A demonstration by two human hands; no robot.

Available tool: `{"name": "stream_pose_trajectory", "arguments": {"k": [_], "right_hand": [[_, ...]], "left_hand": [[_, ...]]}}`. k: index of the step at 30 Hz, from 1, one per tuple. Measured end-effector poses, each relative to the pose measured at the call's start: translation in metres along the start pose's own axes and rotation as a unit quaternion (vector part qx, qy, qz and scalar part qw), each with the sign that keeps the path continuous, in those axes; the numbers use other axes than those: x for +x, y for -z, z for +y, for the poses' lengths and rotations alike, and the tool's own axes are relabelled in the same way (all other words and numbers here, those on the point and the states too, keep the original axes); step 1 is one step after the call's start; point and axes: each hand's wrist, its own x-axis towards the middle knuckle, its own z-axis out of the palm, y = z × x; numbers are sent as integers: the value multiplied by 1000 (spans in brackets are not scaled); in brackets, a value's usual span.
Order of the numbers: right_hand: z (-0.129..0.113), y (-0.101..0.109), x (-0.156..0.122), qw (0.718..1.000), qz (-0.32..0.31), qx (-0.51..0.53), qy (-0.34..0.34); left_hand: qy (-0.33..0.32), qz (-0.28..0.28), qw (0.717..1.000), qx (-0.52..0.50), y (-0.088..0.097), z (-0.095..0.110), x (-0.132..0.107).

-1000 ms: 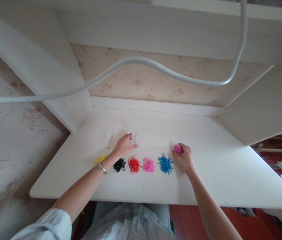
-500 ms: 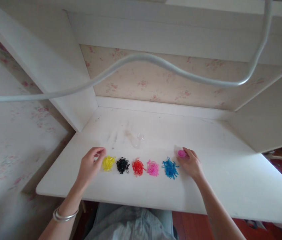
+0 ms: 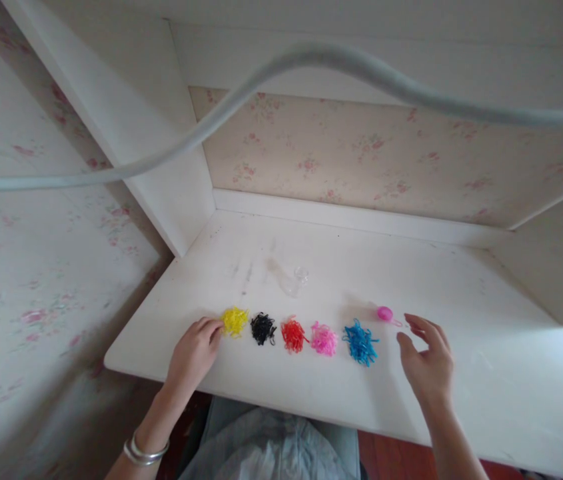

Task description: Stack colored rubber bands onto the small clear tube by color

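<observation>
Five small piles of what look like little rubber bands lie in a row on the white desk: yellow bands (image 3: 234, 321), black bands (image 3: 263, 329), red bands (image 3: 294, 335), pink bands (image 3: 324, 339) and blue bands (image 3: 360, 343). At the left edge of the yellow pile is my left hand (image 3: 195, 352), its fingers closed together; anything between them is hidden. My right hand (image 3: 428, 363) is open, thumb and fingers apart. Just left of its fingertips, a round pink piece with a thin tail (image 3: 385, 313) rests on the desk. A small clear container (image 3: 301, 276) stands behind the row.
A thick white cable (image 3: 181, 150) crosses the upper view, close to the camera. A low back ledge (image 3: 361, 219) edges the white desk (image 3: 281, 380). A white side panel (image 3: 161, 160) rises at the left.
My right hand has let go of the round pink piece and drawn back to its right. My left hand's fingers have come to the yellow pile. The view has shifted.
</observation>
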Motion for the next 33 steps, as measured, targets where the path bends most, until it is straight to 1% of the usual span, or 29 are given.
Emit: {"name": "stream_pose_trajectory", "arguments": {"k": [2, 3, 4, 6, 8, 9, 10, 11, 14, 16, 18, 20, 22, 25, 28, 31, 33], "right_hand": [[-28, -5, -18, 999, -33, 15, 37], [-44, -10, -28, 995, -75, 29, 61], [-61, -17, -39, 987, -130, 41, 87], [-96, -33, -62, 956, -252, 52, 139], [-130, -52, -83, 923, -343, 37, 173], [-146, -61, -93, 907, -377, 18, 185], [-159, -72, -102, 893, -405, -5, 195], [-171, -82, -109, 884, -420, -27, 203], [-196, -111, -123, 866, -439, -78, 224], [-206, -127, -127, 860, -443, -103, 231], [-211, -139, -129, 853, -447, -121, 240], [-213, -145, -130, 846, -448, -132, 257], [-212, -146, -130, 843, -446, -134, 271], [-207, -141, -126, 849, -434, -126, 274], [-197, -129, -114, 869, -409, -118, 253], [-183, -112, -93, 903, -373, -71, 201], [-174, -101, -74, 925, -349, 7, 149]], "left_hand": [[-1, -1, 1000, 4, 0, -1, 0], [-3, -3, 1000, 4, 1, 0, 0], [-4, -6, 1000, 4, 3, 0, -1], [-2, -11, 1000, 7, 6, 2, -4], [5, -16, 1000, 14, 10, 4, -6], [8, -17, 1000, 17, 11, 5, -8], [10, -19, 1000, 19, 11, 5, -9], [12, -21, 1000, 20, 11, 5, -11], [26, -12, 999, 19, 9, 5, -14], [37, 2, 999, 20, 6, 4, -15], [35, 14, 999, 19, 4, 2, -16], [25, 20, 999, 17, 2, -1, -16], [18, 31, 999, 15, 1, -5, -17], [35, 52, 998, 11, -1, -9, -16], [77, 73, 994, 13, -3, -10, -15], [102, 106, 989, 0, -5, -9, -12], [107, 131, 985, -23, -6, -10, -11]]}}
